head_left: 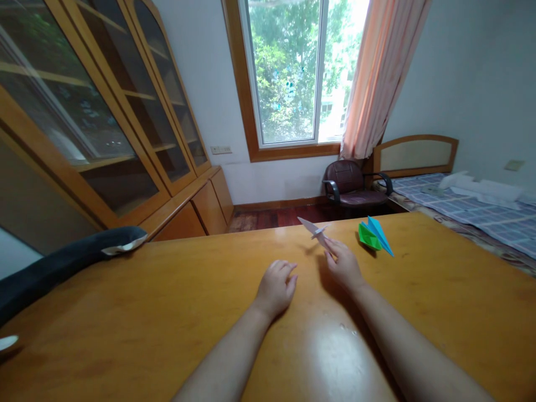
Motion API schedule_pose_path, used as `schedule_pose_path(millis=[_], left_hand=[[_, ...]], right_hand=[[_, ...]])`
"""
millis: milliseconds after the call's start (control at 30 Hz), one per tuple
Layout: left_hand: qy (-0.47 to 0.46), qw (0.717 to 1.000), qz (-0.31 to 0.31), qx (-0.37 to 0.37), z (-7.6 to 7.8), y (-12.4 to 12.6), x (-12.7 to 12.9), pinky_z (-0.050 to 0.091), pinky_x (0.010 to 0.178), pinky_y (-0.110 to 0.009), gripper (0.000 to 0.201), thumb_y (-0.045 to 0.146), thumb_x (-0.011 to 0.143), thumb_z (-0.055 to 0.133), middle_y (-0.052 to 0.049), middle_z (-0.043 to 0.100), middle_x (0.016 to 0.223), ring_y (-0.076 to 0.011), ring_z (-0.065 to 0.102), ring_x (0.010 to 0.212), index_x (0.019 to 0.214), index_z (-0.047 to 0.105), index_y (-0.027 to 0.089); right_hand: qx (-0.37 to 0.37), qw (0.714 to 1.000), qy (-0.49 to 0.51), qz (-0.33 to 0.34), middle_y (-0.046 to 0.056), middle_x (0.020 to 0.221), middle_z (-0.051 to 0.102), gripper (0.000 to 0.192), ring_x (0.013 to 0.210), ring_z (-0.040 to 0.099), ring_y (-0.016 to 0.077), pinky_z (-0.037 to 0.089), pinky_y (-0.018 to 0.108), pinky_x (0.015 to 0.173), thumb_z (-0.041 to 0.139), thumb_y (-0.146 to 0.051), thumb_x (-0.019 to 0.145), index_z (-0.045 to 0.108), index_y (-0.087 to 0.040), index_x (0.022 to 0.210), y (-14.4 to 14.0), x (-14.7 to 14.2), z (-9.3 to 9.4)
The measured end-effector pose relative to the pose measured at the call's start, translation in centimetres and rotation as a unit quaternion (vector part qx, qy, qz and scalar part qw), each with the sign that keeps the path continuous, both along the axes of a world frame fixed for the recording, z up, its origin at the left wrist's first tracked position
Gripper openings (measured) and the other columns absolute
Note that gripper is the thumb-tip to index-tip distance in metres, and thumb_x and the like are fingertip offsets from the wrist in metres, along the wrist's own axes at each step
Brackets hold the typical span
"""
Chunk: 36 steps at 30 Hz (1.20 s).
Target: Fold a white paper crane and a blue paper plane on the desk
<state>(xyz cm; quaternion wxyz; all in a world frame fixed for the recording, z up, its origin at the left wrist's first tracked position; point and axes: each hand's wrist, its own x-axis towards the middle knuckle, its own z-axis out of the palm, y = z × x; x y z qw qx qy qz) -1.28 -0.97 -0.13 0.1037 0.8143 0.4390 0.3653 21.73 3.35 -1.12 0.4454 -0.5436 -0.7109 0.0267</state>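
Note:
My right hand grips the handle end of a pale folded-paper dagger and holds it just above the wooden table. The blade points away and to the left, with a small crossguard in front of my fingers. My left hand rests on the tabletop to the left, holding nothing, its fingers loosely bent and the thumb apart from them. Right of my right hand lie a green folded-paper piece, boat-like in shape, and a blue paper plane leaning against it.
A dark curved object with a pale tip extends over the table's left side. Beyond the far edge stand a maroon armchair and a bed. A glass-fronted wooden cabinet lines the left wall.

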Motion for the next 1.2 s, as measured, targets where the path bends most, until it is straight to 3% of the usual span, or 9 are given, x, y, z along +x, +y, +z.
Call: schedule_pose_path(millis=[67, 133, 300, 367, 433, 567, 667, 800, 1200], left_hand=[[-0.081, 0.996, 0.002, -0.035, -0.5, 0.1, 0.4, 0.044, 0.096, -0.042, 0.036, 0.023, 0.083, 0.059, -0.010, 0.063, 0.112, -0.0242, 0.056, 0.106, 0.120, 0.060, 0.020], [-0.201, 0.974, 0.013, -0.106, -1.1, 0.3, 0.9, 0.045, 0.095, -0.041, 0.047, 0.030, 0.081, 0.065, -0.012, 0.059, 0.120, -0.0246, 0.056, 0.111, 0.125, 0.054, 0.021], [-0.475, 0.809, -0.041, -0.344, -1.4, 0.4, 1.5, 0.048, 0.068, -0.026, 0.050, 0.046, 0.072, 0.075, -0.007, 0.066, 0.091, -0.0137, 0.062, 0.073, 0.107, 0.059, 0.015], [-0.533, 0.761, -0.047, -0.367, -0.9, 0.5, 1.5, 0.045, 0.063, -0.023, 0.052, 0.043, 0.064, 0.082, -0.003, 0.066, 0.081, -0.0105, 0.059, 0.065, 0.103, 0.062, 0.014], [-0.567, 0.737, -0.052, -0.363, -0.4, 0.6, 1.4, 0.044, 0.064, -0.022, 0.051, 0.036, 0.057, 0.087, -0.002, 0.068, 0.083, -0.0096, 0.059, 0.066, 0.098, 0.066, 0.014], [-0.574, 0.730, -0.080, -0.361, 0.1, 0.6, 1.5, 0.047, 0.074, -0.025, 0.045, 0.027, 0.049, 0.091, -0.003, 0.070, 0.086, -0.0131, 0.062, 0.076, 0.086, 0.068, 0.014], [-0.577, 0.732, -0.085, -0.353, 0.0, 0.6, 1.6, 0.046, 0.077, -0.025, 0.045, 0.025, 0.047, 0.091, 0.000, 0.069, 0.082, -0.0132, 0.062, 0.079, 0.084, 0.067, 0.016], [-0.587, 0.720, -0.083, -0.361, 0.0, 0.5, 1.4, 0.044, 0.073, -0.021, 0.044, 0.023, 0.046, 0.091, 0.004, 0.065, 0.074, -0.0088, 0.058, 0.072, 0.080, 0.064, 0.016], [-0.576, 0.719, -0.046, -0.385, -0.1, 0.7, 1.0, 0.045, 0.069, -0.024, 0.047, 0.022, 0.045, 0.091, -0.001, 0.067, 0.076, -0.0114, 0.059, 0.068, 0.085, 0.067, 0.013]], right_hand=[[0.000, 0.994, 0.094, 0.061, 0.011, 0.113, 0.071, 0.034, 0.106, 0.065, 0.0250, 0.047, 0.043, 0.100, 0.048, -0.027, 0.084, 0.072, -0.019, 0.108, -0.6, -1.2, -0.1], [-0.041, 0.977, 0.183, 0.099, 0.010, 0.105, 0.073, 0.029, 0.097, 0.069, 0.0246, 0.053, 0.042, 0.092, 0.052, -0.029, 0.082, 0.074, -0.021, 0.100, -1.2, -2.4, -0.1], [-0.117, 0.936, 0.294, 0.153, 0.006, 0.082, 0.075, 0.018, 0.076, 0.069, 0.0204, 0.056, 0.036, 0.077, 0.059, -0.028, 0.074, 0.073, -0.020, 0.080, -2.5, -4.4, 0.0], [-0.114, 0.935, 0.291, 0.165, 0.004, 0.073, 0.072, 0.013, 0.070, 0.066, 0.0177, 0.054, 0.032, 0.070, 0.056, -0.024, 0.072, 0.069, -0.019, 0.072, -2.8, -4.9, 0.0], [-0.106, 0.946, 0.263, 0.156, 0.001, 0.066, 0.066, 0.009, 0.063, 0.061, 0.0154, 0.051, 0.027, 0.061, 0.055, -0.022, 0.072, 0.063, -0.019, 0.068, -3.0, -5.1, 0.1], [-0.084, 0.974, 0.151, 0.144, 0.001, 0.070, 0.065, 0.008, 0.064, 0.057, 0.0151, 0.048, 0.027, 0.062, 0.055, -0.020, 0.078, 0.063, -0.020, 0.077, -3.4, -5.3, 0.5], [-0.061, 0.980, 0.057, 0.182, 0.004, 0.080, 0.068, 0.020, 0.073, 0.060, 0.0163, 0.048, 0.028, 0.071, 0.049, -0.017, 0.085, 0.068, -0.021, 0.090, -3.9, -5.3, 1.0], [-0.023, 0.980, -0.036, 0.195, 0.005, 0.079, 0.066, 0.031, 0.075, 0.059, 0.0164, 0.045, 0.026, 0.070, 0.045, -0.011, 0.086, 0.071, -0.023, 0.098, -4.2, -5.4, 1.4], [-0.009, 0.982, -0.012, 0.187, 0.004, 0.076, 0.064, 0.030, 0.072, 0.057, 0.0157, 0.044, 0.026, 0.068, 0.048, -0.007, 0.083, 0.073, -0.021, 0.089, -3.7, -5.2, 1.1]])
